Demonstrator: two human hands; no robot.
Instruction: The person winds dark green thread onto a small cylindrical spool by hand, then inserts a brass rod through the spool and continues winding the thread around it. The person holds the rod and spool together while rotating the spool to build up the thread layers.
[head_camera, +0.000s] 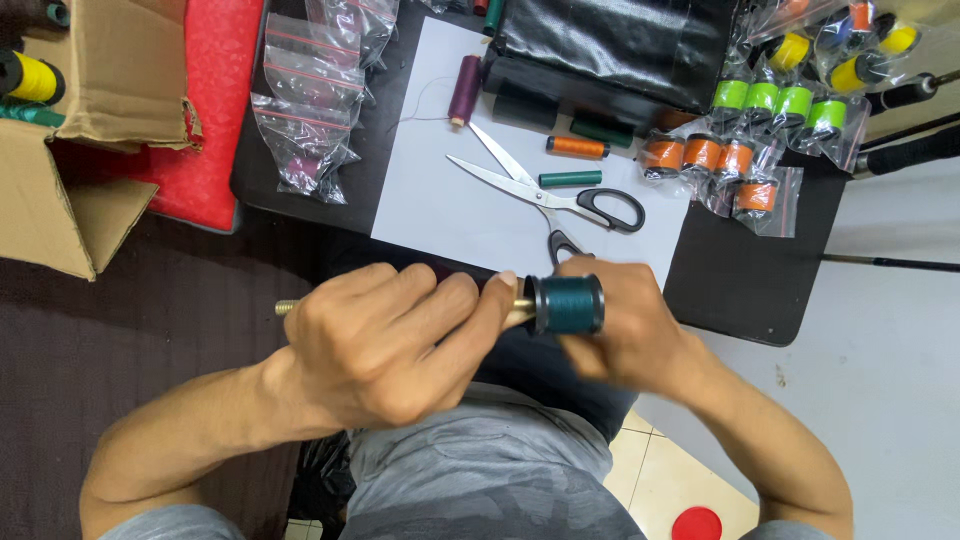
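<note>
My left hand (385, 340) is closed around a thin brass-coloured rod (288, 306) whose tip sticks out to the left. On the rod's right end sits a dark teal thread spool (570, 304). My right hand (625, 325) grips that spool from behind and below. Both hands are held above my lap, just in front of the black table's edge.
On a white sheet (440, 200) lie open scissors (545, 190), a maroon spool (465, 88), an orange spool (577, 147) and a green spool (570, 179). Bagged orange (710, 160), green (780, 100) and yellow spools sit right. Empty plastic bags (310, 110) and a cardboard box (70, 120) are left.
</note>
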